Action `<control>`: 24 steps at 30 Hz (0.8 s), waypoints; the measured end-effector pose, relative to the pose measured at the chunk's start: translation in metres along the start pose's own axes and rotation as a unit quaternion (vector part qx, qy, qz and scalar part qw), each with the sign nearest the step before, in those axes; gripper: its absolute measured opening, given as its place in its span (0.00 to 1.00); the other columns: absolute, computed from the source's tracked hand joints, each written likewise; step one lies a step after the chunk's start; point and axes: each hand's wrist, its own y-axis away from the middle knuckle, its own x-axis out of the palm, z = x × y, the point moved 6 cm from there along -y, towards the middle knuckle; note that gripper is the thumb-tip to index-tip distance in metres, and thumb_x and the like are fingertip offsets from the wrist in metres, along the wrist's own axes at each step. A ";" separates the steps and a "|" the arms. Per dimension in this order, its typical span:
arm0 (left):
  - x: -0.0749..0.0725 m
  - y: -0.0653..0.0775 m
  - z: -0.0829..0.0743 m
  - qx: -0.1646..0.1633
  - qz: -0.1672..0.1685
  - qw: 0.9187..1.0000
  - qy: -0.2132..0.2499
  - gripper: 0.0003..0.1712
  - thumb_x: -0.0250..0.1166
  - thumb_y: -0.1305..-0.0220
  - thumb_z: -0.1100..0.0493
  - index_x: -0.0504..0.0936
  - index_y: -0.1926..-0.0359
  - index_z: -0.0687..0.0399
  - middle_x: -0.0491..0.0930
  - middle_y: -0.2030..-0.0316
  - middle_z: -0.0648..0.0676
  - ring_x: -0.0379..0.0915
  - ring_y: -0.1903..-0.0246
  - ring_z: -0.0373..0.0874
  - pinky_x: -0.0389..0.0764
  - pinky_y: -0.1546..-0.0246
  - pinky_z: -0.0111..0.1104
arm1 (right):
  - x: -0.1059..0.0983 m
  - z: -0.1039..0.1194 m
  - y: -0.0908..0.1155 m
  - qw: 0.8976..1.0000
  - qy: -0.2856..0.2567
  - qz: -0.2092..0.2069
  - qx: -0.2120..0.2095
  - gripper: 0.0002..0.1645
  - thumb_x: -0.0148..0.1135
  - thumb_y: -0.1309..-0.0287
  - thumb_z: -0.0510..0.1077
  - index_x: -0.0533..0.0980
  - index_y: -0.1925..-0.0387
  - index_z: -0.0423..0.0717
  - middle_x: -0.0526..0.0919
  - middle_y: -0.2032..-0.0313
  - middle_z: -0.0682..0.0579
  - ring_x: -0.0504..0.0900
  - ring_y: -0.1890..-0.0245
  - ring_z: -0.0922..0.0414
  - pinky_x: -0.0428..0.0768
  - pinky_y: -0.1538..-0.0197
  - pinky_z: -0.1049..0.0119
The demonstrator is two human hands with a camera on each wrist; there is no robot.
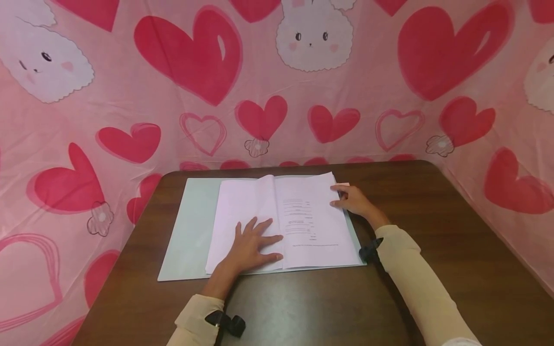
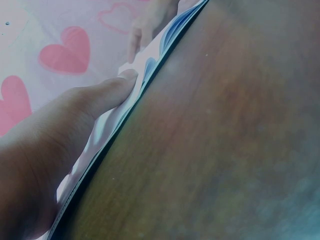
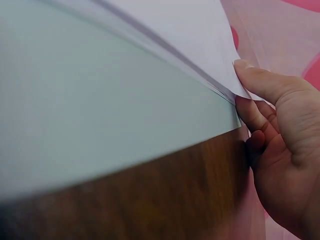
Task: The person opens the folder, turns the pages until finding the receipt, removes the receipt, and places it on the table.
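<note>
A pale green folder (image 1: 188, 226) lies spread on the table, with white printed sheets (image 1: 320, 218) turned to both sides of a middle fold. My left hand (image 1: 251, 246) rests on the left-hand page (image 1: 242, 199), fingers spread, the tips reaching the fold. In the left wrist view its thumb (image 2: 107, 95) lies along the near edge of the paper. At the right edge, my right hand (image 1: 354, 200) pinches the sheets near their far corner. The right wrist view has the thumb (image 3: 265, 82) on top of the paper and fingers beneath, the sheets lifted off the folder's cover (image 3: 115, 110).
The brown wooden table (image 1: 298, 307) extends around the folder on all sides. A pink cloth (image 1: 207, 129) with hearts and rabbits hangs behind and beside it. A small pinkish tab (image 1: 344, 184) pokes out by the right hand. Black cameras (image 1: 235, 326) are strapped to both wrists.
</note>
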 end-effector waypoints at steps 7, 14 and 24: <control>0.000 0.000 0.000 0.000 0.001 1.000 0.001 0.36 0.61 0.44 0.24 0.78 0.36 0.25 0.62 0.22 0.49 0.48 0.20 0.62 0.38 0.28 0.74 | 0.000 0.000 0.004 1.000 -0.006 0.002 -0.002 0.38 0.72 0.40 0.42 0.71 0.30 0.41 0.76 0.44 0.36 0.74 0.67 0.52 0.76 0.68 0.74; 0.002 -0.001 0.001 -0.002 0.002 1.000 -0.001 0.36 0.61 0.44 0.24 0.77 0.35 0.25 0.62 0.22 0.49 0.48 0.20 0.61 0.38 0.27 0.73 | 0.000 -0.002 0.007 1.000 0.004 0.001 -0.005 0.36 0.72 0.40 0.42 0.72 0.32 0.39 0.77 0.60 0.39 0.73 0.68 0.53 0.75 0.70 0.72; 0.001 -0.001 0.000 -0.002 0.000 1.000 0.001 0.37 0.61 0.44 0.24 0.77 0.35 0.25 0.62 0.22 0.49 0.48 0.20 0.61 0.38 0.27 0.73 | 0.001 0.000 0.015 1.000 -0.006 0.007 -0.012 0.37 0.73 0.42 0.41 0.72 0.32 0.38 0.75 0.71 0.45 0.73 0.73 0.54 0.73 0.73 0.70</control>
